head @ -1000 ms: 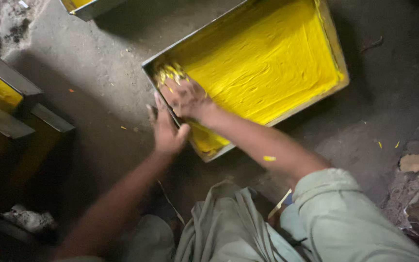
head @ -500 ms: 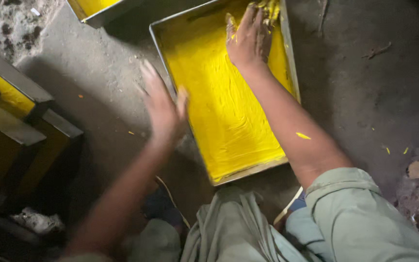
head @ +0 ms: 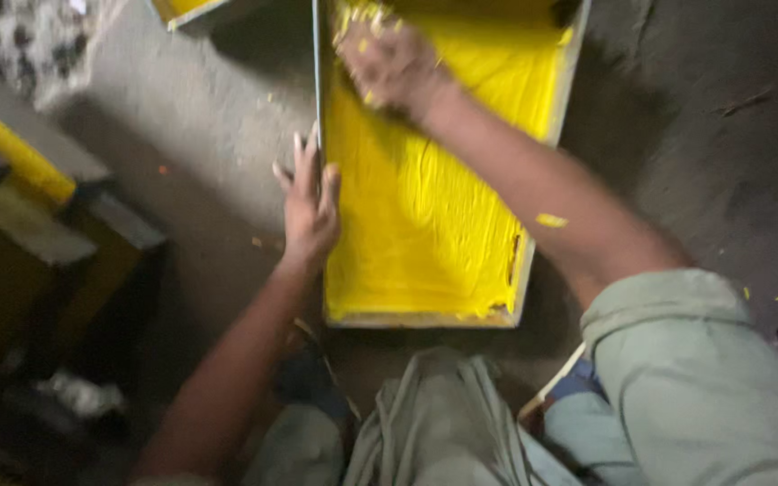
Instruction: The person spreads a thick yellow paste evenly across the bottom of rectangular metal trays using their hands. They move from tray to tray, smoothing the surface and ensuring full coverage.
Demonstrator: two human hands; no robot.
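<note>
The left hand (head: 310,211) is lying flat with its fingers stretched out and only slightly spread, pressing against the left rim of the tray (head: 321,270); the palm is resting on the floor (head: 218,135) just beside the wall, and the thumb is hooking over the edge toward the yellow inside. It is gripping nothing, only bracing the tray. The right hand (head: 391,63) is reaching into the far left end of the tray, palm down on the paste (head: 425,216), fingers loosely bent and smeared with yellow crumbs; the blur is making it impossible to tell whether it is pinching any paste or simply pressing on it. The tray is sitting lengthwise straight ahead of the person, its near end close to the knees (head: 443,423), with the left hand at its left side about midway along and the right forearm crossing over its right rim. The paste is covering the tray bottom in a smooth, faintly ridged layer. A fleck of yellow is sticking to the right forearm. Another tray (head: 186,11) with yellow inside is showing at the top left, well apart from both hands.
</note>
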